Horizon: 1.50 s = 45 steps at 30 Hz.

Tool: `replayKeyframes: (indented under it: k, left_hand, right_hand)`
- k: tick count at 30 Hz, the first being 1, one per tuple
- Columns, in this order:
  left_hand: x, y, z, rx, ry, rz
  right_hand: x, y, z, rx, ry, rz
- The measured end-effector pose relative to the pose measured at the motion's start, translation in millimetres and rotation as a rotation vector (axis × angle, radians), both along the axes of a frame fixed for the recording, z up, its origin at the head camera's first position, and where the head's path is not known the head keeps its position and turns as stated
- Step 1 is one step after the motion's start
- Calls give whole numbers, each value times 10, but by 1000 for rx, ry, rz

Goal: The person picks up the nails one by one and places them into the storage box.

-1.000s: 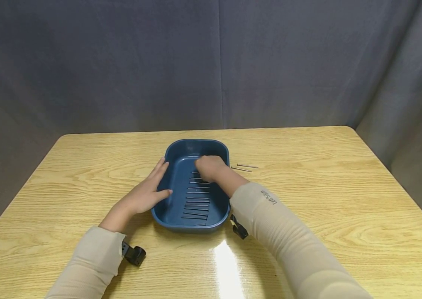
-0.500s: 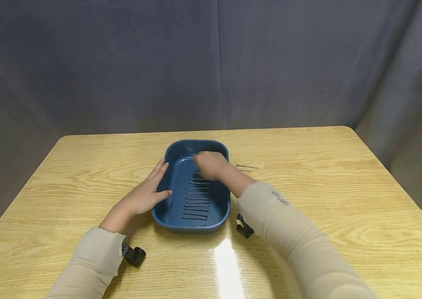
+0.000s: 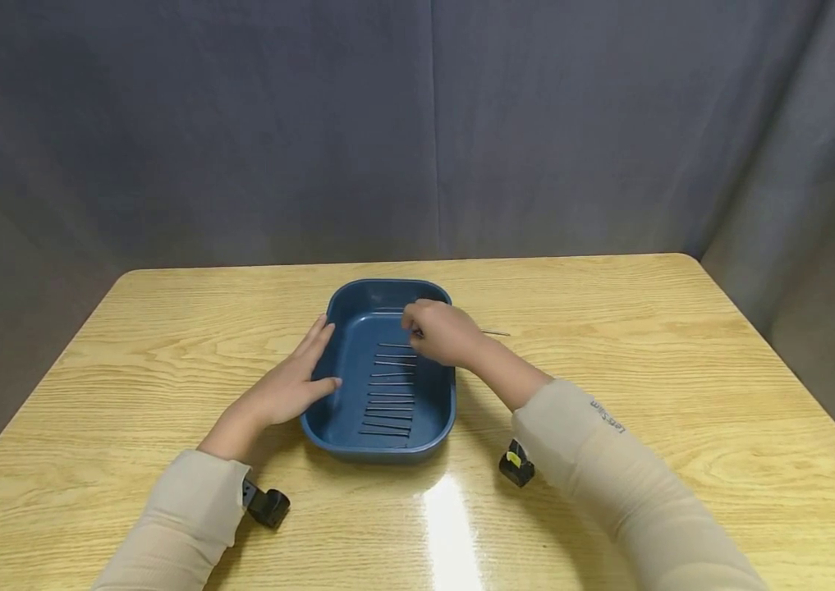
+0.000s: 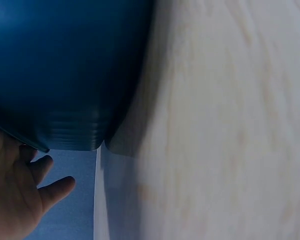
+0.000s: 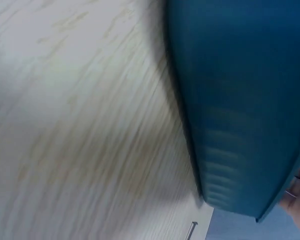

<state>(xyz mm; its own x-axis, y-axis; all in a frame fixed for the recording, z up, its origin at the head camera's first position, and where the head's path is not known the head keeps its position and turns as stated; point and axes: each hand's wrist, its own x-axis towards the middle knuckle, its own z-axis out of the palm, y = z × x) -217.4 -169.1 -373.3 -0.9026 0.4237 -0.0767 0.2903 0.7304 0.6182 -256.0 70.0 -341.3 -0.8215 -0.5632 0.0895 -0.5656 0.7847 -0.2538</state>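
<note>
A deep blue plastic bin (image 3: 380, 451) stands on the wooden table, with several thin metal nails (image 3: 391, 395) laid in a rough row across its floor. My left hand (image 3: 287, 386) rests at the bin's left rim, fingers spread and thumb over the edge. Over the far right side of the bin is my right hand (image 3: 447, 332), its fingers curled and pinched together. Thin shiny lines cross those fingers in the right wrist view, looking like a nail in the pinch. Just past the right rim a loose nail (image 3: 496, 332) lies on the table, partly hidden by the hand.
The light wood table (image 3: 653, 394) reaches out on both sides of the bin. A grey curtain (image 3: 572, 131) hangs behind its far edge. Black wrist cameras (image 3: 266, 507) stick out from both sleeves.
My right hand moves first farther up the bin, then right and up to its right rim, covering one of the two loose nails. The left hand stays put.
</note>
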Motion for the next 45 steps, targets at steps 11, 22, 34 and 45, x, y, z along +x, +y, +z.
replayKeyframes:
  k: [11, 22, 34, 45]
  left_hand:
    - [-16, -12, 12, 11, 3, 0]
    - [4, -11, 12, 23, -2, 1]
    - [-7, 3, 12, 13, -6, -3]
    - [14, 12, 21, -70, 39, 0]
  right_hand:
    - [46, 197, 16, -120, 58, -43]
    - [55, 388, -50, -235, 71, -118]
    - [-67, 616, -208, -213, 15, -178]
    - [-181, 726, -373, -85, -136, -216]
